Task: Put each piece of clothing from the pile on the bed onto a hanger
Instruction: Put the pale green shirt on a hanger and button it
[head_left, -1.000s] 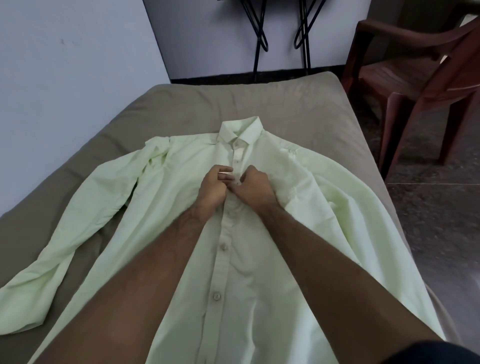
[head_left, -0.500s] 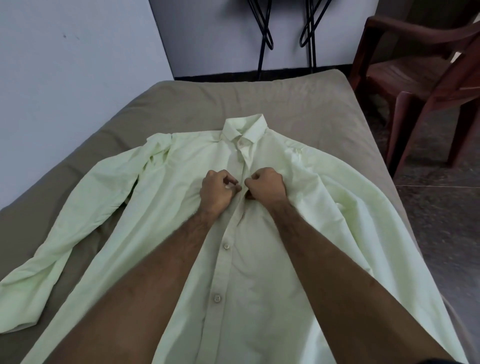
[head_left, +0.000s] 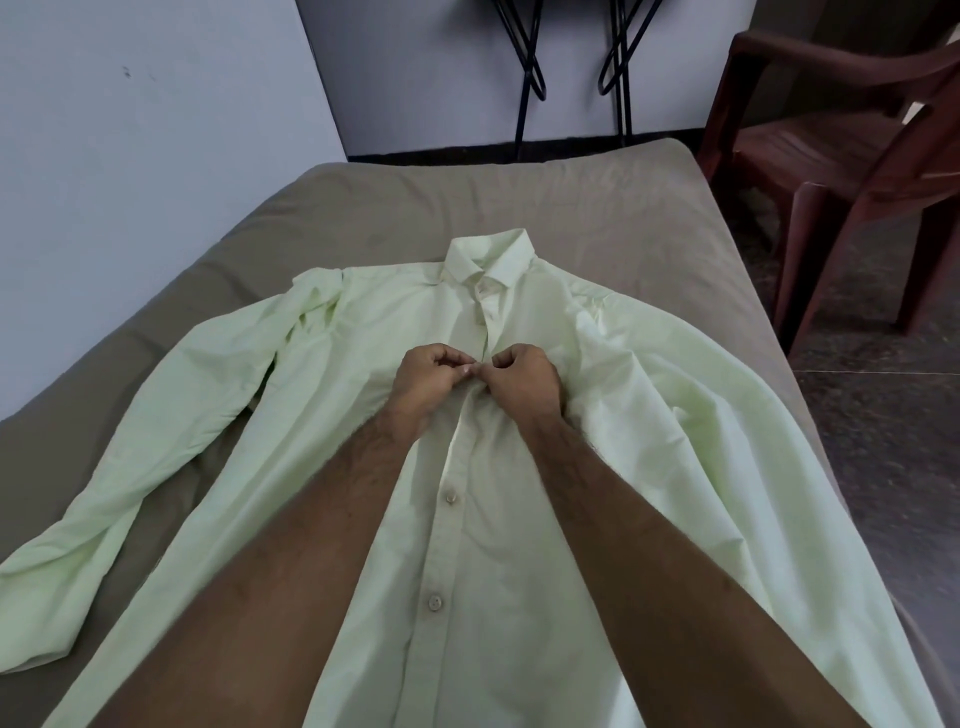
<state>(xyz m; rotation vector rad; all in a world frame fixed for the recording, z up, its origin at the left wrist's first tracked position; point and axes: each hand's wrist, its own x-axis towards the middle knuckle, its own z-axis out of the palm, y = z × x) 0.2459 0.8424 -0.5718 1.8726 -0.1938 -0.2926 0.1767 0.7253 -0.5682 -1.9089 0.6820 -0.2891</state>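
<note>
Since a second ago both hands have stayed at the placket, fingertips drawing closer. The left hand (head_left: 423, 376) and right hand (head_left: 524, 376) pinch the pale green shirt (head_left: 519, 519), fingers curled, below its collar (head_left: 491, 257). It lies spread face-up on the bed (head_left: 597, 208).

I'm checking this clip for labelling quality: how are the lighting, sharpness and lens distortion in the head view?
Head view: dim, soft, even light, no glare; faint shadow under the hands, left hand and right hand, on the pale green shirt. Focus is adequate at centre, buttons readable. Wide-angle bending curves the bed edges and tilts the chair.
</note>
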